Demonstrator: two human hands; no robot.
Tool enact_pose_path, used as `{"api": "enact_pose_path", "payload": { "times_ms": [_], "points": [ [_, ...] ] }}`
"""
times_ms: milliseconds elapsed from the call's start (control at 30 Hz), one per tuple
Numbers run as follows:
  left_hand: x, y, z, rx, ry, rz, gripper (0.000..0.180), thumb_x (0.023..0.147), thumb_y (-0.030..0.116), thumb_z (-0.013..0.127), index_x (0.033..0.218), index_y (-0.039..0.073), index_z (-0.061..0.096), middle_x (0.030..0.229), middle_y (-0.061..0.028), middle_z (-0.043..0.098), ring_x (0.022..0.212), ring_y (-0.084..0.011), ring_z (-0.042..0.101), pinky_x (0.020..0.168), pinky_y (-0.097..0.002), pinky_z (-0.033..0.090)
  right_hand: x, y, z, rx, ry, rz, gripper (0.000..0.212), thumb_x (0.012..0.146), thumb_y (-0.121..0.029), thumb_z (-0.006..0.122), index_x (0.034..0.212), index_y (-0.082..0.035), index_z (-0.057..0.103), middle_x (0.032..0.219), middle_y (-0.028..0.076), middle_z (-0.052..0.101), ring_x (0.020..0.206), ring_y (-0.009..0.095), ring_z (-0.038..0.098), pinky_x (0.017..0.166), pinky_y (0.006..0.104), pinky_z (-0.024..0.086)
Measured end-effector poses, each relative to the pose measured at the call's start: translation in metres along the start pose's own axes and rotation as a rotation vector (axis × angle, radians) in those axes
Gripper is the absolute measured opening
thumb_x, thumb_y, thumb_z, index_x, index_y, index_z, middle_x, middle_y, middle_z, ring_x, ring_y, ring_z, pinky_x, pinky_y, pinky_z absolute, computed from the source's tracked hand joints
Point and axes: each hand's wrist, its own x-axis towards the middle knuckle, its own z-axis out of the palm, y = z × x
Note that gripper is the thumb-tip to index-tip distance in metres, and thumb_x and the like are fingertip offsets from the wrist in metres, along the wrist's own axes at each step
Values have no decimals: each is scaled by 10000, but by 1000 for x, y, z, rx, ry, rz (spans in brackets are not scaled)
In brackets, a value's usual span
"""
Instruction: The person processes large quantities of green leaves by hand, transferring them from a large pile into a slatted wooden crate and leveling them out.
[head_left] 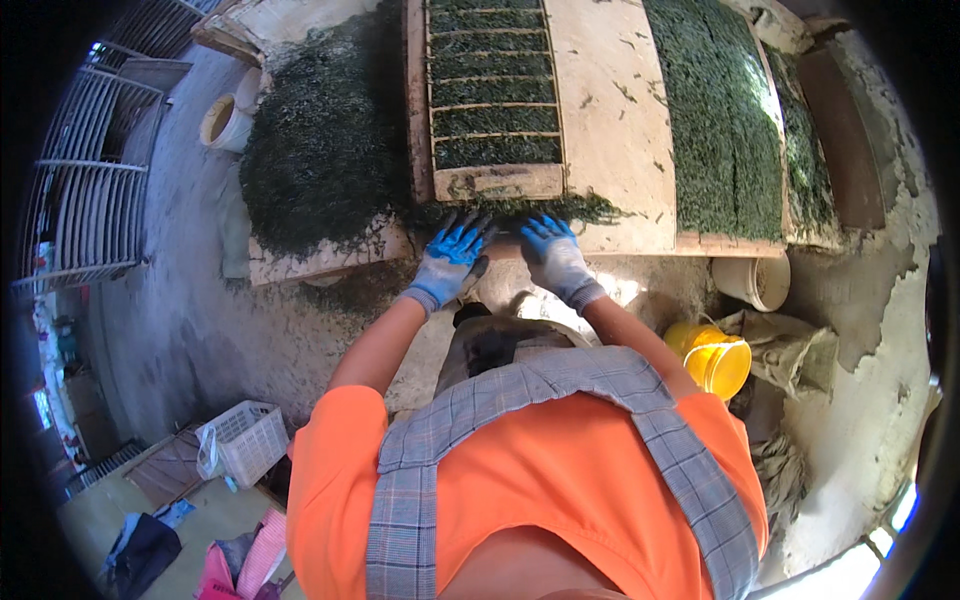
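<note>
My left hand (452, 258), in a white glove with blue-coated fingers, lies at the table's near edge with its fingers stretched out. They touch a strip of dark green leafy shreds (520, 210). Beside it my right hand (556, 258), gloved the same way, reaches the same edge, its fingers stretched forward and apart. Neither hand shows anything gripped. Just beyond them lies a long wooden frame (497, 183) with thin crossbars, and dark green shreds fill its gaps. Its near end bar is a little past my fingertips.
A heap of dark green shreds (320, 150) covers the table's left. On the right, a board (620, 130) carries scattered bits, beside a thick green layer (715, 120). Below stand a yellow bucket (722, 362), a white bucket (755, 282) and, at left, a white crate (245, 440).
</note>
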Motion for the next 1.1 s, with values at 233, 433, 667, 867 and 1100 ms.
{"api": "enact_pose_path", "payload": {
  "times_ms": [233,433,667,867,1100],
  "points": [
    [-18,-11,0,-102,19,-180,477,911,298,571,1342,96,531,1444,-125,455,1374,-326,363,1158,-453,264,37,-28,20,53,-144,-105,505,780,-199,640,1268,-87,572,1329,187,549,1262,383,471,1082,478,338],
    [-38,-25,-37,-442,402,-997,355,919,280,617,1190,53,639,1182,-155,644,1124,-329,589,974,-417,460,63,-28,10,122,-162,453,297,792,-349,698,1011,-147,690,857,154,692,807,375,656,692,457,528],
    [-31,-133,-8,-302,542,-1182,552,860,415,669,1294,95,550,1212,-213,591,1100,-378,574,871,-451,498,59,-1,51,59,20,431,290,804,-439,676,827,-150,688,714,151,672,675,368,653,606,462,519],
    [-8,-202,-4,-348,194,-1379,516,768,254,735,1242,106,594,1204,-187,621,1047,-320,620,843,-399,519,50,7,54,-50,-90,427,288,716,-396,722,858,-153,661,752,131,670,707,336,650,641,447,522],
    [-40,-228,-98,-1568,1044,-1029,378,819,-154,483,1112,28,638,857,-64,645,592,-150,568,535,-279,510,55,-5,46,-87,-146,458,342,691,-396,723,930,-158,672,807,127,681,757,333,660,670,446,532]
  ]
}}
